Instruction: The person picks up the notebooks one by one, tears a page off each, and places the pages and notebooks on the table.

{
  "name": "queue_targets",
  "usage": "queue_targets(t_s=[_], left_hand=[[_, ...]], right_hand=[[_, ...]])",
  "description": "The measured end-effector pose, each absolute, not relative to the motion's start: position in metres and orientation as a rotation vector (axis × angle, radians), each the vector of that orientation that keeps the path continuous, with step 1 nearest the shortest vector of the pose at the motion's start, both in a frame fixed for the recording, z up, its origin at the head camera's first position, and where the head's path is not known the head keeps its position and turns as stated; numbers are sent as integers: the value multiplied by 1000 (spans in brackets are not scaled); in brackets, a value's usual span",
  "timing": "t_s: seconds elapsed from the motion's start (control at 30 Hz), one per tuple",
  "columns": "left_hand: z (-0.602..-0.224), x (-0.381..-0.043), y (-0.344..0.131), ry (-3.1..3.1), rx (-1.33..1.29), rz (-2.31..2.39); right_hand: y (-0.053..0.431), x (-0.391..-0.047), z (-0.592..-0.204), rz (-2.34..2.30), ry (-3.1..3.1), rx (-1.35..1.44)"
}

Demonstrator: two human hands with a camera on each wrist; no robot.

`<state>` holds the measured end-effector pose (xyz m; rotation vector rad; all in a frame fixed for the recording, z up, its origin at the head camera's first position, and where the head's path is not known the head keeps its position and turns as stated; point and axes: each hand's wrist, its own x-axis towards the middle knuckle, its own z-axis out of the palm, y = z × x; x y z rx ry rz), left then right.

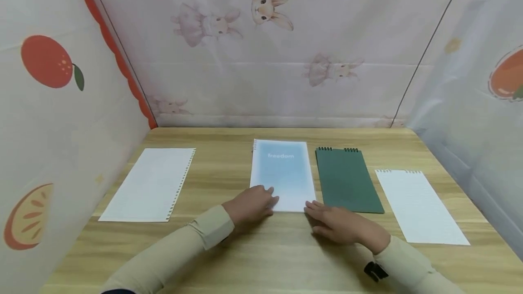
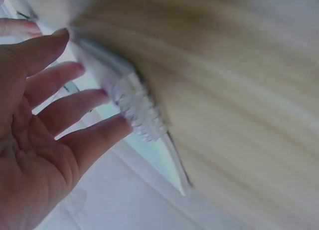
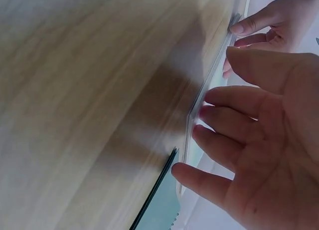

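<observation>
A spiral notebook point(image 1: 283, 176) with a pale blue cover marked "freedom" lies flat in the middle of the wooden table. My left hand point(image 1: 252, 203) rests on its near left corner and hides part of the binding there. In the left wrist view, fingertips touch the notebook's white coil point(image 2: 137, 110), with the fingers loosely bent. At the near right corner, my right hand point(image 1: 337, 225) touches the notebook's edge with its fingers extended. Close to that hand lies a dark green top-bound notepad point(image 1: 349, 180). Its edge also appears in the right wrist view, below the little finger.
A loose white sheet point(image 1: 149, 185) with a punched right edge lies on the left of the wooden table point(image 1: 282, 257). Another torn-edged lined sheet point(image 1: 422, 208) lies on the right. Printed fabric walls point(image 1: 245, 85) close off the back and both sides.
</observation>
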<state>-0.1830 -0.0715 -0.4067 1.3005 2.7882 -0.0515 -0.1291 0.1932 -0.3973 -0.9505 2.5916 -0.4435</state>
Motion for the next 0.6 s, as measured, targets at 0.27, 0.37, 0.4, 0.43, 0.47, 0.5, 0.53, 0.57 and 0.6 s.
queue_targets(t_s=[0.27, 0.37, 0.4, 0.43, 0.47, 0.5, 0.53, 0.57, 0.6], left_hand=[[-405, -190, -69, 2794, 1259, -69], [-405, -192, -71, 2783, 1285, -34], [-405, -192, -72, 2775, 1293, 4], [-405, -193, -73, 2766, 1289, 60], [-405, -193, -73, 2761, 1285, 128], [-405, -194, -74, 2761, 1280, 201], [-405, -195, -74, 2768, 1274, 269], [-405, -196, -74, 2780, 1269, 338], [-405, -197, -74, 2802, 1266, 403]], right_hand=[[195, -130, -399, -438, 2627, -969], [196, -132, -399, -445, 2650, -1018], [196, -132, -399, -455, 2654, -1026], [196, -133, -400, -458, 2663, -1044], [197, -134, -400, -463, 2677, -1063], [197, -136, -401, -484, 2695, -1084], [198, -137, -402, -512, 2718, -1088], [198, -139, -402, -549, 2746, -1077], [199, -140, -403, -582, 2792, -1071]])
